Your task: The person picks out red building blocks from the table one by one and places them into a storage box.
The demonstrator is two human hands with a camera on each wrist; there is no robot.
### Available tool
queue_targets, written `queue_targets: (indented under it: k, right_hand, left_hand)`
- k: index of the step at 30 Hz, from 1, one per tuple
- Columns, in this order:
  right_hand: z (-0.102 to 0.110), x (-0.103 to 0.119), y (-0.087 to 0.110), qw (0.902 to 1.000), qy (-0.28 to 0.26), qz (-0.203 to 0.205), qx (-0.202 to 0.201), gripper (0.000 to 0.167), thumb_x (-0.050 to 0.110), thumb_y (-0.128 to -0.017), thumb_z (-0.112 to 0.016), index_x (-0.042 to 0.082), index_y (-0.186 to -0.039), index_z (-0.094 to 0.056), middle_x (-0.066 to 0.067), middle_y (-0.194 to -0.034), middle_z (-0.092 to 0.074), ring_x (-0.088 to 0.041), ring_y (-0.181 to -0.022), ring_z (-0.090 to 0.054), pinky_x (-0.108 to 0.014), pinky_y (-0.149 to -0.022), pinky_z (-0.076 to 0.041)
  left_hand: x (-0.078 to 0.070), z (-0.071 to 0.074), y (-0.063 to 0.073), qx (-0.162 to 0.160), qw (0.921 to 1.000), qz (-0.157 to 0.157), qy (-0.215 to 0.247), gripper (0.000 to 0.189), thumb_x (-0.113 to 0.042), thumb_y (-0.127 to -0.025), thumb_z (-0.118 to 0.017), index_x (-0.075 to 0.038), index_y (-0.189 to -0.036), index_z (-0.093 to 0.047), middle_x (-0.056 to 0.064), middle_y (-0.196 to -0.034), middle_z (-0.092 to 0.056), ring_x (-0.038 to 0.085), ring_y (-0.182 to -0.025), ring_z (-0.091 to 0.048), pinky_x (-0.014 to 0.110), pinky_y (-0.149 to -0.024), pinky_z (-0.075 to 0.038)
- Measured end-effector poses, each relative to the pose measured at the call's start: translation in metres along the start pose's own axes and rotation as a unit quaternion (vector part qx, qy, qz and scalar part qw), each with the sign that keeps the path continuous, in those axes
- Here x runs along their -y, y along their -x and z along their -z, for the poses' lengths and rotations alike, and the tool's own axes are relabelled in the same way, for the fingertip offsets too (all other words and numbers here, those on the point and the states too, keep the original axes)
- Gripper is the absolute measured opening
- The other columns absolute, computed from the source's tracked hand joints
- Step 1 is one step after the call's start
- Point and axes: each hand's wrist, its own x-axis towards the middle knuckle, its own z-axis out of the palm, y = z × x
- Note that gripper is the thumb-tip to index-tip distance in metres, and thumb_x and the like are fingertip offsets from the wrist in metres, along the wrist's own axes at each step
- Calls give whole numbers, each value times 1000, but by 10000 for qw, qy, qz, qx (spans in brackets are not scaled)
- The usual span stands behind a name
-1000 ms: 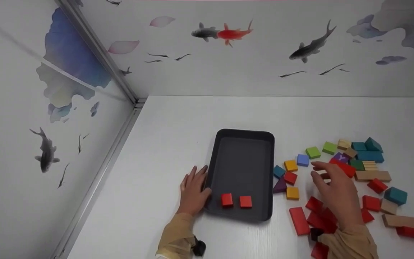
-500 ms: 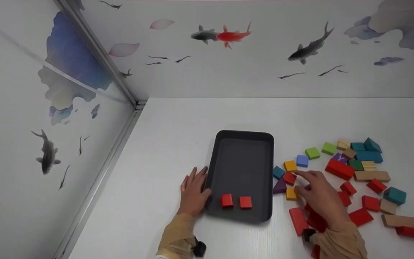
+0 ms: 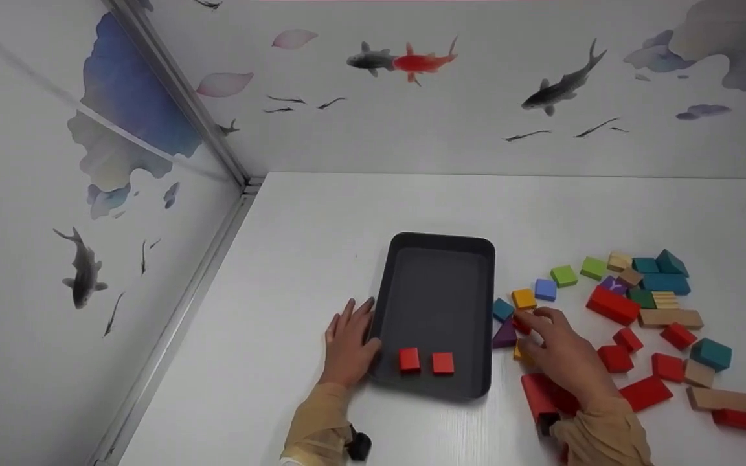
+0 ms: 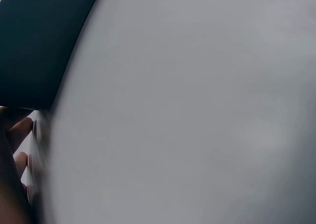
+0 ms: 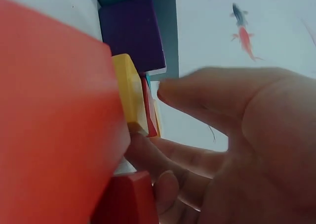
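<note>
My left hand (image 3: pixel 349 346) rests at the left edge of a dark grey tray (image 3: pixel 438 304), fingers spread on the white table and thumb at the rim. In the left wrist view the fingers (image 4: pixel 19 133) show beside the tray (image 4: pixel 42 41). Two red blocks (image 3: pixel 409 360) lie in the tray's near end. Beyond its right side, my right hand (image 3: pixel 567 353) reaches over a small red block (image 3: pixel 520 325), partly covered by the fingertips. In the right wrist view, thumb and fingers stand apart around that red block (image 5: pixel 149 108) and a yellow block (image 5: pixel 131 95).
A purple triangle (image 3: pixel 506 335) and a blue block (image 3: pixel 502 310) lie against the tray's right side. Many coloured blocks spread to the right, including a long red block (image 3: pixel 612 305), a teal block (image 3: pixel 712 354) and a wooden plank (image 3: pixel 729 398). Painted walls stand behind and left.
My right hand has moved left and slightly down from above the block pile to the small red block near the tray. My left hand stays in place.
</note>
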Motion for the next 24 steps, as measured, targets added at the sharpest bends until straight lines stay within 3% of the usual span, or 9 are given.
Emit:
queue_targets:
  k: [8,24]
  right_hand:
    - [-3,3,-2,10000,63,-32,29,72,36,-77,-66,22,-138,-31,-18,-140,-16,-41,-112,-36,-54,-74,-46]
    - [-1,3,1,9983,-373,-443,-45,46,27,-82,-63,15,-123,-45,-19,-127,-28,-35,-104,-41,-41,-68,-50]
  left_hand:
    - [-2,1,-1,2,10000,19,-11,52,-21,-77,-45,-15,-129,-48,-8,-141,-32,18,-134,-13,42,-105,-5]
    - [-2,1,0,-31,9999,27,112,51,-21,-77,-47,-17,-128,-49,-7,-141,-33,18,-134,-13,43,-105,-5]
